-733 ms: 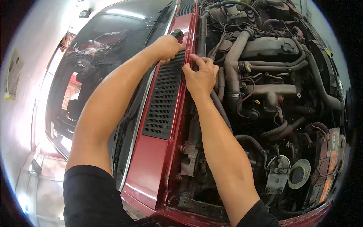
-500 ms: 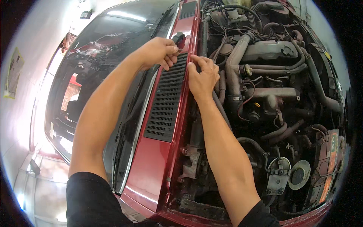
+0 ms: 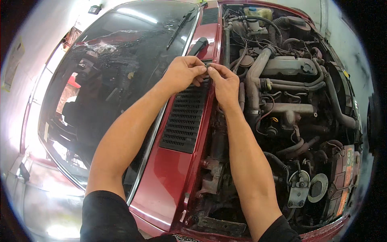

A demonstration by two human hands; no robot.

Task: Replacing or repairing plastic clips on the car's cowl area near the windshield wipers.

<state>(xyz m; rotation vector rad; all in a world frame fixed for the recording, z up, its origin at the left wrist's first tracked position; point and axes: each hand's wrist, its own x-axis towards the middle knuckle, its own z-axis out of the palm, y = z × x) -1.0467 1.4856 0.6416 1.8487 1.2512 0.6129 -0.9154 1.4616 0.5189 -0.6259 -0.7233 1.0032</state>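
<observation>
Above the far end of a black slatted vent grille (image 3: 184,117), my left hand (image 3: 184,74) and my right hand (image 3: 225,84) meet fingertip to fingertip. Both are closed in a pinch. A small dark piece (image 3: 207,65) shows between the fingertips, too small to name. The grille lies in the red cowl panel (image 3: 165,177) between windshield and engine bay. Just beyond my left hand is the black base of a wiper arm (image 3: 198,45). My fingers cover the grille's far edge.
To the left slopes the windshield (image 3: 117,72), with a wiper blade (image 3: 179,30) on its far part. On the right lies the uncovered engine bay, with a grey engine cover (image 3: 288,66), hoses, a pale reservoir (image 3: 258,13) and a battery (image 3: 344,181). A second grille (image 3: 209,16) is farther off.
My hands have come together at the fingertips; a gap was between them before. The view has shifted slightly, showing more of the wiper arm base.
</observation>
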